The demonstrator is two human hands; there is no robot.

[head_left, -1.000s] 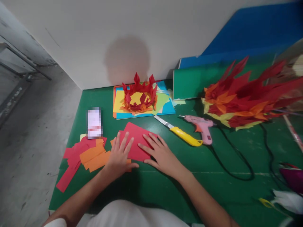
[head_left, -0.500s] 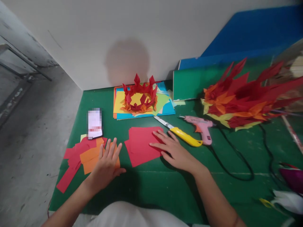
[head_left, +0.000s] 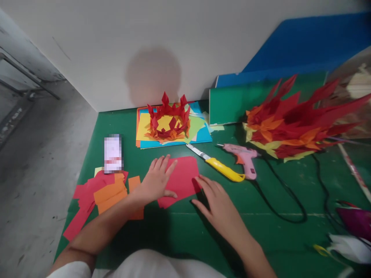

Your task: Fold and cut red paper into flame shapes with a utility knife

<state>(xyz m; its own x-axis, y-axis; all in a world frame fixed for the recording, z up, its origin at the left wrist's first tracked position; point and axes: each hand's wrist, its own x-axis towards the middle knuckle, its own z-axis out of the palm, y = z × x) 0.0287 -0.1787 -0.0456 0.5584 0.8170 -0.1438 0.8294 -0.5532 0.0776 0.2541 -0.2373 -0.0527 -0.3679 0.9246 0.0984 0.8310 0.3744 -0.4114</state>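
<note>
Red paper sheets lie stacked on the green table in front of me. My left hand rests over the stack's left side, fingers stretched and thumb apart. At the stack's right edge is my right hand, its fingertips touching or just above the paper and its thumb spread away. Neither hand grips anything. Left of the stack are orange paper pieces and red paper strips, partly behind my left forearm. A yellow utility knife with its blade out lies beyond my right hand, beside a pink glue gun.
A red and orange paper crown stands on coloured sheets by the wall. A larger flame-like paper piece is at the right. A phone lies at the left. The glue gun's black cord loops across the table.
My left hand has moved right, from the orange paper onto the red stack. My right hand has drawn back toward the stack's near right edge. The view has shifted slightly.
</note>
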